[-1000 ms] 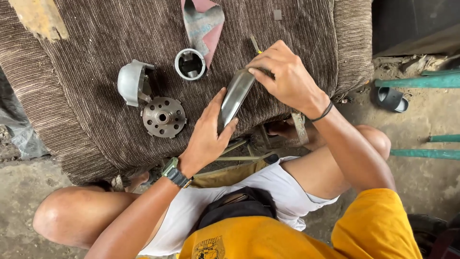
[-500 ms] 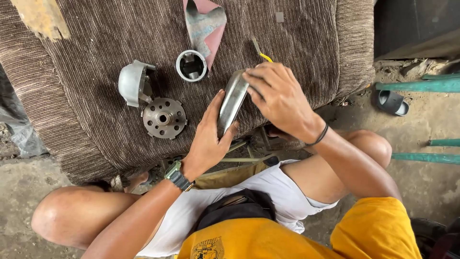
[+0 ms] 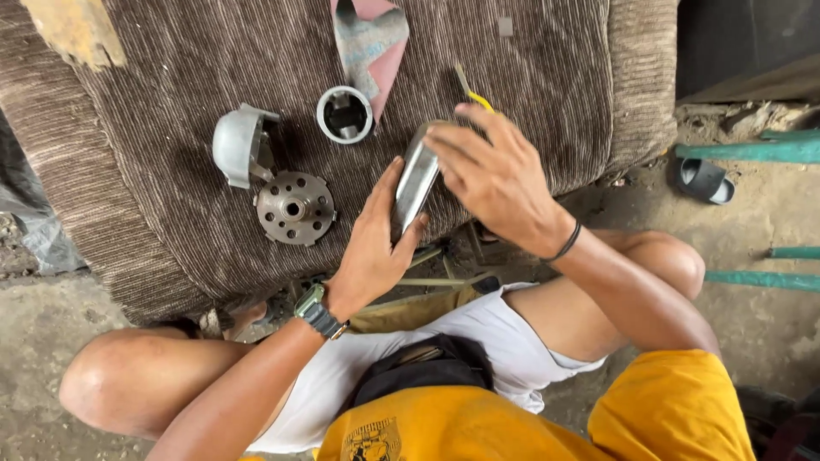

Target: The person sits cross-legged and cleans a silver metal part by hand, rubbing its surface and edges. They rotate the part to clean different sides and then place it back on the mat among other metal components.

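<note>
A long, curved, shiny metal cover point(image 3: 416, 181) stands tilted between the hands. The left hand point(image 3: 369, 248) cups its lower end, thumb and fingers closed around it. The right hand point(image 3: 494, 177) lies half open on its upper end (fingers spread, touching the metal).

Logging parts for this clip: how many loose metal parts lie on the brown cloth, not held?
3: a domed cover at left, a holed disc just below-right, touching or nearly touching it, a ring-shaped piece beside the sandpaper.
</note>
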